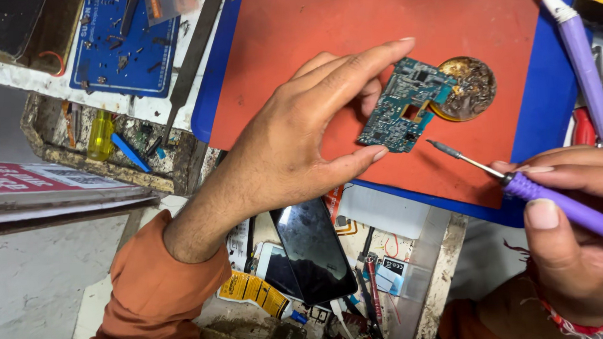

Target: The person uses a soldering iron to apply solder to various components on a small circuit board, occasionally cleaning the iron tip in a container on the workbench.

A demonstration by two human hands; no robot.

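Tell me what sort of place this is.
Most likely a phone repair bench. The left hand holds a small blue-green circuit board over an orange work mat; the right hand holds a purple-handled soldering iron; a black-screened phone lies below.

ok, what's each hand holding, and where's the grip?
Left hand pinches the circuit board by its edges, thumb and fingertips. Right hand grips the purple soldering iron by its handle, near the tip.

Cluttered, grimy workbench [445, 265], edge worn and stained. Carries a blue mat [546, 94] topped by an orange mat [377, 26], a smaller blue screw mat [120, 59] at upper left, a dark phone [312, 250] and yellow glue tube [255, 291] near the front edge.
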